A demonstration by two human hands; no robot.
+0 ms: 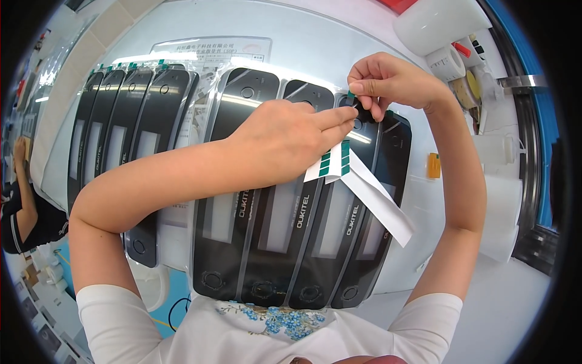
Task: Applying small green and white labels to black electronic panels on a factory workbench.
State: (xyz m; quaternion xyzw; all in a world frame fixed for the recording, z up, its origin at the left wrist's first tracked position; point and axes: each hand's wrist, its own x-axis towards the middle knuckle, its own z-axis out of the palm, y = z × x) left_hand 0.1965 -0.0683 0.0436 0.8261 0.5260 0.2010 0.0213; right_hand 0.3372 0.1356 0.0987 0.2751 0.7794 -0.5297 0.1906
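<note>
Getting the little green tab [351, 94] on straight looks like the step in hand, going by what's visible. It's at the top end of the panel set [315, 255], by the third dark panel from the left. The right hand [388, 82] has it pinched between thumb and finger, right over that top end. The left hand [285, 136] reaches across the middle of the panel set, first fingers stretched out together to that same third panel; the white backing strip [382, 203] pokes out below its palm, slanting down over the panel set's right part, but I can't tell how tightly it's gripped, since the hand covers that bit. Tips, imo: hold the tab by its very edge so the sticky side stays clean, let the left fingertips steady the panel, line up with the panel's top edge, then press flat. The rightmost panel has a tab at its top, and so does the other stack [136, 103] left of the panel set, so they'd be handy for matching placement. I'd also lift that strip a bit so it doesn't drag across the faces.
</note>
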